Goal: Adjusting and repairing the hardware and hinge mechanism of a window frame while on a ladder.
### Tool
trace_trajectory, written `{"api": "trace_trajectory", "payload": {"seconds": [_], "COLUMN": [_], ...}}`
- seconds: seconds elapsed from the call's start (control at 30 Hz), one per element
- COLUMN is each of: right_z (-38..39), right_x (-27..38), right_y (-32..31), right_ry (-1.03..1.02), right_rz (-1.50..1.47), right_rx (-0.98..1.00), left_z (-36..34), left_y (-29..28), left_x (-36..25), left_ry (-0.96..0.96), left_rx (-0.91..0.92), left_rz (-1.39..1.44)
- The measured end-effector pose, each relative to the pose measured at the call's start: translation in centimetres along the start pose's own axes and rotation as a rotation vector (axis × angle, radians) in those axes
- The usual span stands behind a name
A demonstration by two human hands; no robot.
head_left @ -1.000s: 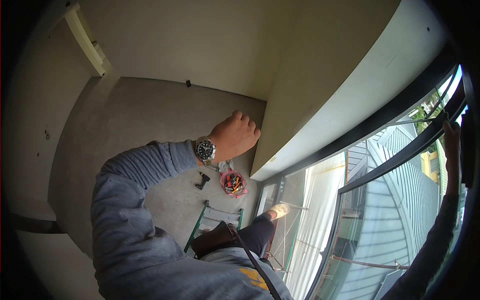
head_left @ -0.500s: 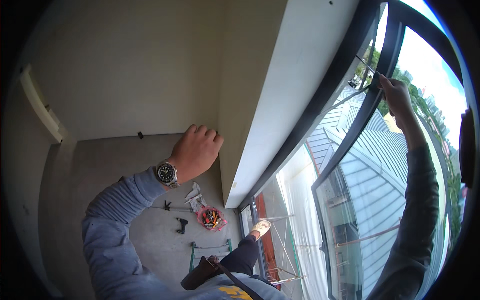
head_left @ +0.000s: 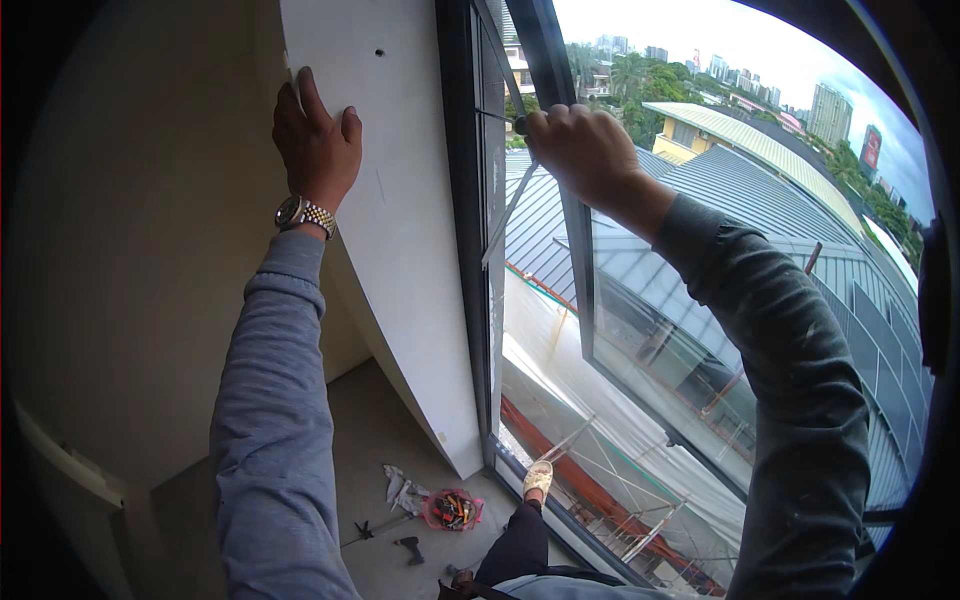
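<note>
My left hand (head_left: 318,140) lies open with fingers spread against the edge of the white wall pillar (head_left: 400,190), a watch at its wrist. My right hand (head_left: 592,155) is closed at the dark-framed window sash (head_left: 577,235), which stands swung outward. A small dark knob-like end (head_left: 521,125) pokes out beside the right fingers; what it belongs to is hidden. A slim metal stay arm (head_left: 510,217) runs from the fixed black window frame (head_left: 466,220) up to the sash near that hand.
Below on the floor are a pink basket of tools (head_left: 453,510), a cordless drill (head_left: 410,549), a dark clamp-like tool (head_left: 366,529) and a crumpled pale cloth (head_left: 404,490). My foot (head_left: 538,478) is by the window's lower edge. Outside are scaffolding (head_left: 650,535) and metal roofs (head_left: 720,190).
My left hand has risen from a loosely curled pose in front of the wall to the pillar's edge, fingers now spread. The view has turned toward the window; my right hand keeps at the sash.
</note>
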State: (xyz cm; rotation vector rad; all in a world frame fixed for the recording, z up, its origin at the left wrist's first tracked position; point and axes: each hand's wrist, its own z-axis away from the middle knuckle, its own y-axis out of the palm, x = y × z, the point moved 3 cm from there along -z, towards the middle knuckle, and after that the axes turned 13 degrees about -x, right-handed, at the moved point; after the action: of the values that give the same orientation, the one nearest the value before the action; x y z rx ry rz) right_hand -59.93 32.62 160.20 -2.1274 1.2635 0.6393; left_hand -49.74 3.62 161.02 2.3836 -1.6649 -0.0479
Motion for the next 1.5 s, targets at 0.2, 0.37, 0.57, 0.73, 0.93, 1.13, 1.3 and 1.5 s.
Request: {"api": "trace_trajectory", "payload": {"seconds": [0.2, 0.37, 0.57, 0.73, 0.93, 1.13, 1.3, 1.5], "right_z": [-0.3, -0.2, -0.7, -1.3, -0.2, -0.8, 0.1, -0.8], "right_x": [-2.6, -2.0, 0.6, -1.7, 0.2, -0.6, -3.3, 0.7], "right_y": [1.6, 0.6, -0.2, 2.1, -0.8, 0.0, 1.9, 0.5], "right_ry": [1.538, 1.031, -0.117, 0.814, 0.585, 0.041, 1.355, 0.387], "right_rz": [-1.366, -0.884, -0.005, -0.628, -0.474, -0.012, -1.451, -0.408], "right_rx": [0.563, 0.316, 0.071, 0.272, 0.363, 0.183, 0.681, 0.077], "left_z": [1.2, 1.3, 1.6, 1.2, 1.6, 1.5, 0.9, 1.8], "left_y": [0.9, 1.3, 0.7, 0.7, 0.8, 0.8, 1.2, 0.8], "left_x": [-1.3, -0.8, -1.2, -1.6, -0.9, -1.6, -2.7, -0.9], "left_ry": [-0.009, -0.035, -0.04, -0.092, -0.093, -0.114, -0.155, -0.092], "left_rx": [-0.1, -0.097, -0.107, -0.046, -0.052, -0.045, -0.019, -0.041], "left_rz": [-0.096, -0.074, -0.043, -0.096, -0.083, -0.074, -0.106, -0.117]}}
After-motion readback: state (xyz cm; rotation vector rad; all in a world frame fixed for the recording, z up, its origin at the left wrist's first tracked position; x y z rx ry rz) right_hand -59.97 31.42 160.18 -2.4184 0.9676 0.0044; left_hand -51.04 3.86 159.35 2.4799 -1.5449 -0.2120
